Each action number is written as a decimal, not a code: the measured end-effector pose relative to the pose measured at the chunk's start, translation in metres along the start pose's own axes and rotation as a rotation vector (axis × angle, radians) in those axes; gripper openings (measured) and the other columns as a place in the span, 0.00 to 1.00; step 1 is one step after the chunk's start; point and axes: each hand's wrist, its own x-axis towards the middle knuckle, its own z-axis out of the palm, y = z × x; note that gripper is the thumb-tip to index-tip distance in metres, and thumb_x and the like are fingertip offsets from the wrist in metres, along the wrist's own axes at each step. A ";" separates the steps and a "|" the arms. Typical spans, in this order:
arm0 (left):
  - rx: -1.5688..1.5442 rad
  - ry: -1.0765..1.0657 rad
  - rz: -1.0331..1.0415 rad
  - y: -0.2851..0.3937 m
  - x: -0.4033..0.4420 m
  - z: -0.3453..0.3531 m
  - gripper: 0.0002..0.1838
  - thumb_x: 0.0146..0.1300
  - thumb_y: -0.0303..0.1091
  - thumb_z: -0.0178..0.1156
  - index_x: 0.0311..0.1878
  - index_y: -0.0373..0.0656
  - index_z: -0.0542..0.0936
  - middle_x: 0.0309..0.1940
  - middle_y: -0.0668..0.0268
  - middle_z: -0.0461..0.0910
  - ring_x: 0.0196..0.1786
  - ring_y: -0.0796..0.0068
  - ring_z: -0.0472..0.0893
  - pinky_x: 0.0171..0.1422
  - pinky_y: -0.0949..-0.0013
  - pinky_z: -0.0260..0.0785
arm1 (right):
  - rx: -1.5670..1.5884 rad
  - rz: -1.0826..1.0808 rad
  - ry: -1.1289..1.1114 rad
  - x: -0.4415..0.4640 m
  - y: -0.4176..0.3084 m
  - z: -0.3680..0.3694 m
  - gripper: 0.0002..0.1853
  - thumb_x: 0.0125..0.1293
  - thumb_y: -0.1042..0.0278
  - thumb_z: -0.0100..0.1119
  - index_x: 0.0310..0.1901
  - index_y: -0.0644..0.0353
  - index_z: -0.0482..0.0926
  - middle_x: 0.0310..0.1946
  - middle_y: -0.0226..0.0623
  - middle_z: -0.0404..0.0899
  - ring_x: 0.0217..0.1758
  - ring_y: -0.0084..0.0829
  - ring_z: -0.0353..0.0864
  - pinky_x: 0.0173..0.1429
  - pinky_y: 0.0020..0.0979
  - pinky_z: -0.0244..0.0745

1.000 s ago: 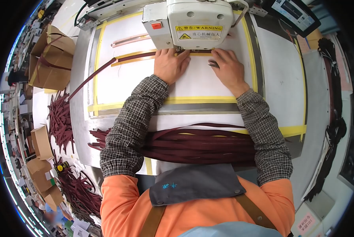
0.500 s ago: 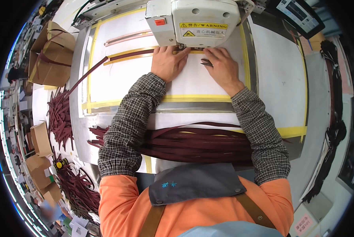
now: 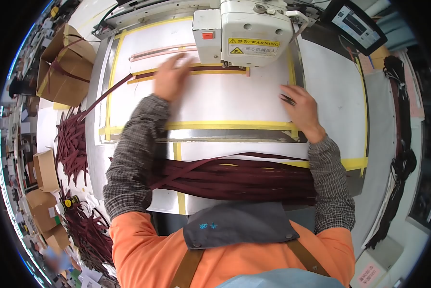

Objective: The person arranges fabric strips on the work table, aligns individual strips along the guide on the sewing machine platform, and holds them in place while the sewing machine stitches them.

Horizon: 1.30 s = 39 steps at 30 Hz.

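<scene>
Strap, position: The maroon strap point(image 3: 220, 68) lies on the white work plate point(image 3: 225, 98), its right-hand part between two yellow guide strips, just below the machine head point(image 3: 254, 36) in the view.
Strap, run: From the left end of the guide strips it slants down and left over the plate edge, toward a loose pile of maroon strips point(image 3: 71, 149).
Left hand: Raised over the strap point(image 3: 171, 79), fingers pointing up the view and blurred. It overlaps the strap in the view; contact or grip cannot be told.
Right hand: Closed around a small dark tool point(image 3: 287, 100), the hand point(image 3: 303, 113) set right of and below the strap's right end, apart from it.
Strap relative to hands: It passes behind the left hand in the view and extends right, ending short of the right hand.
Machine head fittings: Red switch point(image 3: 208, 36) on the left housing; yellow-and-white warning label point(image 3: 255, 47) on the front.
Upper slot: Pink-edged, on the plate above the strap, left of the machine head.
Strip bundle: Maroon strips point(image 3: 244, 180) laid crosswise between the forearms, nearer the body than the yellow tape point(image 3: 225, 125).
Display: Lit screen point(image 3: 354, 25), upper right.
Left side: Open cardboard box point(image 3: 64, 72) above the loose pile.
</scene>
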 end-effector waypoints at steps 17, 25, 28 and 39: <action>-0.097 -0.118 -0.567 -0.165 -0.069 -0.135 0.12 0.77 0.28 0.67 0.60 0.40 0.88 0.48 0.53 0.93 0.51 0.62 0.93 0.56 0.61 0.82 | 0.221 0.214 0.095 -0.078 -0.012 -0.063 0.16 0.77 0.68 0.71 0.62 0.63 0.89 0.44 0.46 0.93 0.41 0.30 0.92 0.47 0.31 0.85; -0.048 -0.194 -0.662 -0.202 -0.143 -0.275 0.13 0.79 0.27 0.66 0.61 0.39 0.89 0.40 0.64 0.88 0.43 0.75 0.84 0.52 0.68 0.78 | 0.392 0.609 0.277 -0.128 0.042 -0.097 0.18 0.81 0.62 0.69 0.62 0.64 0.90 0.27 0.23 0.80 0.29 0.13 0.70 0.33 0.24 0.69; -0.111 -0.146 -0.653 -0.158 -0.136 -0.294 0.14 0.79 0.28 0.67 0.63 0.39 0.89 0.45 0.62 0.89 0.45 0.73 0.85 0.54 0.67 0.79 | 0.592 0.626 0.272 -0.124 0.035 -0.094 0.20 0.85 0.58 0.65 0.67 0.64 0.88 0.28 0.18 0.74 0.27 0.10 0.64 0.30 0.21 0.61; -0.063 -0.108 -0.130 0.094 -0.040 -0.333 0.17 0.71 0.23 0.72 0.62 0.38 0.89 0.52 0.55 0.89 0.52 0.51 0.89 0.59 0.59 0.81 | 1.050 0.054 -0.147 0.009 -0.162 -0.027 0.24 0.92 0.52 0.52 0.72 0.62 0.84 0.32 0.18 0.68 0.34 0.12 0.65 0.37 0.19 0.66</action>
